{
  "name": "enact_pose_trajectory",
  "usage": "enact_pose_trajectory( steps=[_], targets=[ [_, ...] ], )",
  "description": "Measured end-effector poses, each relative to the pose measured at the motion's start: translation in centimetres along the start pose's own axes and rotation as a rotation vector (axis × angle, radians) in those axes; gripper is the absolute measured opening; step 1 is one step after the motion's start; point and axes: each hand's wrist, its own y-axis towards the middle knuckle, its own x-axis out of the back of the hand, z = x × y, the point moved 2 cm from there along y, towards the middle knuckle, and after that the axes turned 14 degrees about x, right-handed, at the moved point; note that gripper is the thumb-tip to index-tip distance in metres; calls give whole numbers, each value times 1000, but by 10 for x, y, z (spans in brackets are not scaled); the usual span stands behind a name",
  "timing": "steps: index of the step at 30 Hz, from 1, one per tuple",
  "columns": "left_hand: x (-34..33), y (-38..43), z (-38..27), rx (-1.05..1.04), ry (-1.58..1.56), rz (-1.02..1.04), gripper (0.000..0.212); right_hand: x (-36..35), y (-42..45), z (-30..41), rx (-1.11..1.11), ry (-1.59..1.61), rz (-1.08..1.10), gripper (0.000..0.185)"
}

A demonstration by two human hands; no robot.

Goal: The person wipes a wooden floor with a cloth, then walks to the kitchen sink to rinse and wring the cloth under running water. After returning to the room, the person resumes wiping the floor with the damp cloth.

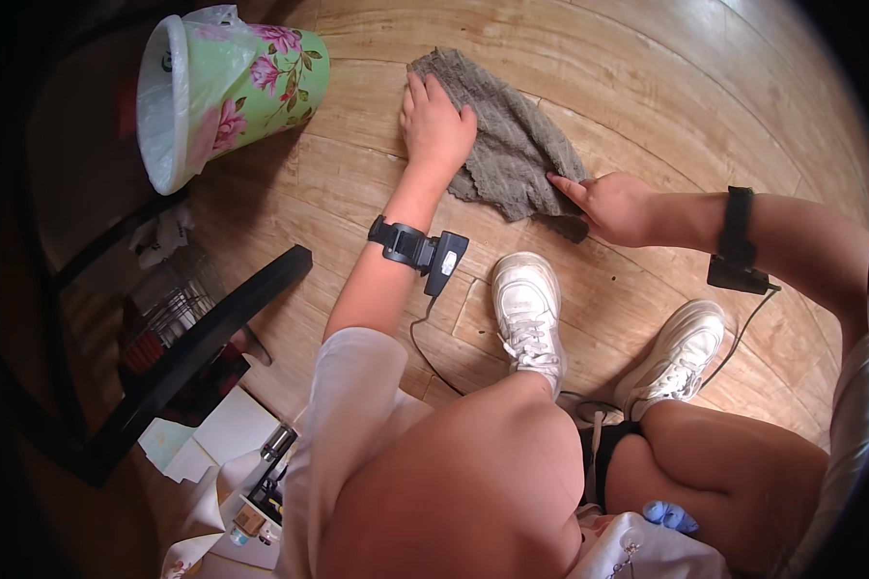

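Note:
A grey-brown cleaning cloth lies spread and wrinkled on the wood-look floor. My left hand rests on its far left corner, fingers pointing away from me. At the near right end, my right hand grips the cloth's edge, its index finger stretched along the top and the other fingers mostly hidden. Each wrist wears a black strap with a small device and a cable.
A green floral waste bin with a plastic liner is at the upper left. Black metal frame bars and a wire basket are on the left. My white sneakers stand just below the cloth. Cables trail around my feet.

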Motion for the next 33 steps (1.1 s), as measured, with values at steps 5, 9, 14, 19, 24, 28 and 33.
enact_pose_trajectory(
  steps=[5, 9, 14, 19, 24, 28, 33],
  targets=[
    [5, 1, -2, -18, 129, -45, 76, 8, 5, 1, -4, 26, 38, 67],
    [3, 12, -10, 35, 180, 118, 82, 12, 11, 0, -26, -14, 118, 68],
    [11, 35, -8, -21, 220, 193, 89, 25, 22, -4, -29, -9, 148, 64],
    [14, 64, -2, -22, 275, 244, 97, 37, 36, -9, -15, 20, 68, 53],
    [16, 94, 3, -46, 407, 290, 104, 40, 47, -13, -11, 32, 0, 54],
    [14, 127, 5, -101, 474, 267, 108, 54, 53, -16, -59, 12, -31, 56],
    [22, 181, 33, -162, 480, 387, 103, 63, 70, -27, -7, -26, -74, 54]
  ],
)
